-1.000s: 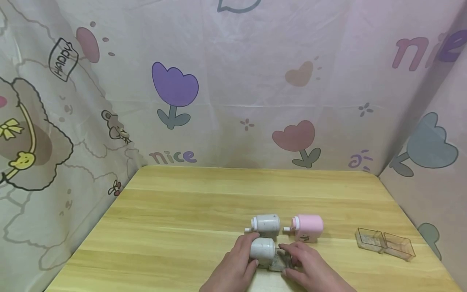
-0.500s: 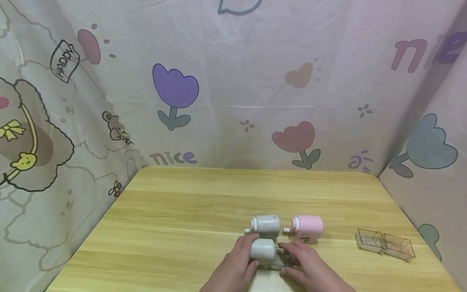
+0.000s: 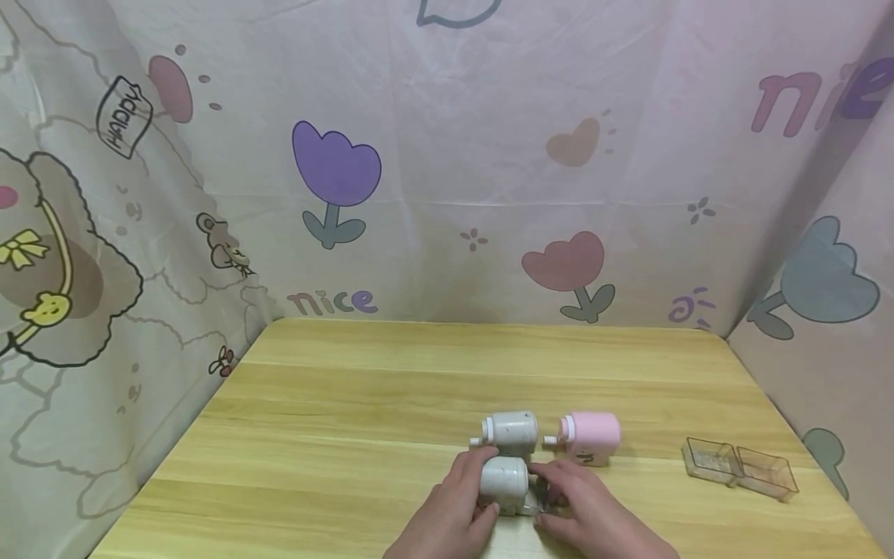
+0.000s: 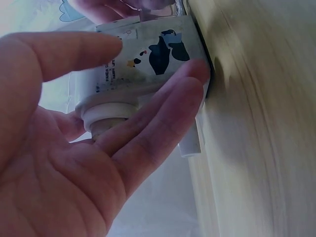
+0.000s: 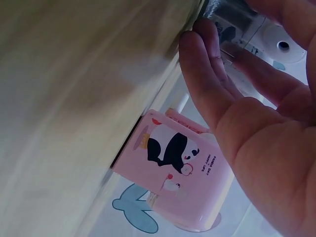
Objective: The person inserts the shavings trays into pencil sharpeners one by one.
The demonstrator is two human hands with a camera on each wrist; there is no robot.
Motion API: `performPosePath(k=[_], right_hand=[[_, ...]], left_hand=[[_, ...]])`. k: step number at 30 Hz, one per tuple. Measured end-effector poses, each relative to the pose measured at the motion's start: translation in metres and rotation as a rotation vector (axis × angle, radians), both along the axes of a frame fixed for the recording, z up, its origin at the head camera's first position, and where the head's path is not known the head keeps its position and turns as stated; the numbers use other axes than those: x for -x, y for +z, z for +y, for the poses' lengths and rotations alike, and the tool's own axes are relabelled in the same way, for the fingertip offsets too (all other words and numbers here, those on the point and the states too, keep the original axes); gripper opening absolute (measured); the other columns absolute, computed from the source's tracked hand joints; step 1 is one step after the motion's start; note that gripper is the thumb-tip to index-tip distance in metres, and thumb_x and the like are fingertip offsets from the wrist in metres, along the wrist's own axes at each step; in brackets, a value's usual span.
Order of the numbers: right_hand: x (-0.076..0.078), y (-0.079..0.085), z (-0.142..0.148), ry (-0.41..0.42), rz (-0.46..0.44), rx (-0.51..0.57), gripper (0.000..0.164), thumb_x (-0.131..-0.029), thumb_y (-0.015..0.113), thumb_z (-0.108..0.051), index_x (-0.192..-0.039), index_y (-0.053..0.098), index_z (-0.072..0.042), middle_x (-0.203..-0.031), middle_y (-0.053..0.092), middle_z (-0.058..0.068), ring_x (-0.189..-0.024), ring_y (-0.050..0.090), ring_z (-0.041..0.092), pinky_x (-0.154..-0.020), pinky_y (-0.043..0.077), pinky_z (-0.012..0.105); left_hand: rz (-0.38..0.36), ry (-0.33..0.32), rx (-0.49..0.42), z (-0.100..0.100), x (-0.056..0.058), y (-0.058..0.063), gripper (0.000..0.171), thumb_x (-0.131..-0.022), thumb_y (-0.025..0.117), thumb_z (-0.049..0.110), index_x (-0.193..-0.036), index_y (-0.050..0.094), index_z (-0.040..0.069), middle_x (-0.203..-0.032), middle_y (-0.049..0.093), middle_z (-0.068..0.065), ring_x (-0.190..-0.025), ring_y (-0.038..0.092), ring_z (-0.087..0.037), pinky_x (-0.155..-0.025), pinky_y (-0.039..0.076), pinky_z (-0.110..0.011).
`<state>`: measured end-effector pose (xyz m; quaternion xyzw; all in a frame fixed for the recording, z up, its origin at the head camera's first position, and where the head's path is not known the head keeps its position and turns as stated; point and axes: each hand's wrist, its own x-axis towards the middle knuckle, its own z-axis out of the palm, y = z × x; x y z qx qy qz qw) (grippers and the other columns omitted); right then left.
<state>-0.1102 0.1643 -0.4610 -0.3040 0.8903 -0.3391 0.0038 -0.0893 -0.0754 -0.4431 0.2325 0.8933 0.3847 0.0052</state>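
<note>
A white hand-crank pencil sharpener stands near the table's front edge. My left hand holds its left side, with the thumb at the front and fingers along the back. The left wrist view shows the panda print on its body. From the sharpener's right side sticks out a clear shavings drawer, mostly inside the body. My right hand holds the drawer's outer end between thumb and fingers. In the right wrist view, the fingers hide much of the drawer.
Behind the hands stand a second white sharpener and a pink sharpener, cranks to the left. Two clear drawers lie end to end at the right of the wooden table. A printed cloth hangs around the back and sides.
My right hand has moved slightly left, and the clear drawer has slid further into the white sharpener. My left hand stays in place on the body.
</note>
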Motion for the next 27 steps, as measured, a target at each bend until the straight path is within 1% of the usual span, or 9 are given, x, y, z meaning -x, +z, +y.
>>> performPosePath(k=[5, 12, 16, 20, 23, 27], right_hand=[[0.0003, -0.0023, -0.0022, 0.016, 0.038, 0.021, 0.058, -0.079, 0.073, -0.025, -0.130, 0.053, -0.006, -0.111, 0.059, 0.002, -0.090, 0.054, 0.007, -0.077, 0.049, 0.031], [-0.0001, -0.0025, -0.0034, 0.017, 0.034, 0.016, 0.059, -0.081, 0.072, -0.028, -0.131, 0.052, -0.006, -0.113, 0.058, 0.002, -0.092, 0.054, 0.008, -0.079, 0.050, 0.033], [-0.0011, -0.0023, -0.0047, -0.002, 0.044, -0.009, 0.057, -0.080, 0.073, -0.029, -0.129, 0.054, -0.009, -0.113, 0.059, 0.000, -0.098, 0.054, 0.011, -0.083, 0.049, 0.036], [-0.0017, -0.0019, -0.0060, -0.010, 0.073, -0.030, 0.055, -0.080, 0.072, -0.030, -0.129, 0.055, -0.012, -0.114, 0.059, -0.002, -0.102, 0.054, 0.013, -0.086, 0.048, 0.038], [-0.0016, -0.0016, -0.0073, -0.007, 0.091, -0.029, 0.053, -0.081, 0.072, -0.030, -0.128, 0.056, -0.015, -0.116, 0.059, -0.004, -0.104, 0.054, 0.013, -0.087, 0.047, 0.039], [-0.0007, -0.0009, -0.0083, 0.014, 0.092, -0.022, 0.049, -0.082, 0.071, -0.030, -0.127, 0.056, -0.021, -0.115, 0.058, -0.007, -0.104, 0.054, 0.013, -0.088, 0.047, 0.039]], left_hand=[[0.036, 0.009, 0.037, -0.0015, -0.0014, 0.0005, 0.054, -0.092, 0.059, 0.021, -0.140, 0.034, 0.021, -0.126, 0.046, 0.000, -0.084, 0.051, -0.009, -0.070, 0.047, -0.032], [0.032, 0.007, 0.042, -0.0015, -0.0015, 0.0003, 0.054, -0.092, 0.059, 0.021, -0.140, 0.034, 0.021, -0.129, 0.046, -0.002, -0.087, 0.053, -0.011, -0.070, 0.047, -0.034], [0.034, 0.010, 0.043, -0.0010, -0.0016, -0.0007, 0.054, -0.092, 0.059, 0.022, -0.140, 0.034, 0.022, -0.130, 0.046, -0.001, -0.089, 0.053, -0.011, -0.070, 0.047, -0.034], [0.032, 0.012, 0.043, -0.0008, -0.0014, -0.0008, 0.054, -0.093, 0.059, 0.022, -0.141, 0.034, 0.023, -0.131, 0.045, 0.000, -0.090, 0.053, -0.011, -0.071, 0.047, -0.035], [0.025, 0.014, 0.052, -0.0006, -0.0015, 0.0002, 0.054, -0.093, 0.058, 0.023, -0.141, 0.034, 0.023, -0.132, 0.045, 0.000, -0.092, 0.053, -0.011, -0.072, 0.047, -0.036], [0.023, 0.018, 0.059, -0.0008, -0.0018, 0.0012, 0.054, -0.093, 0.058, 0.024, -0.141, 0.033, 0.024, -0.132, 0.045, 0.000, -0.095, 0.053, -0.011, -0.073, 0.047, -0.038]])
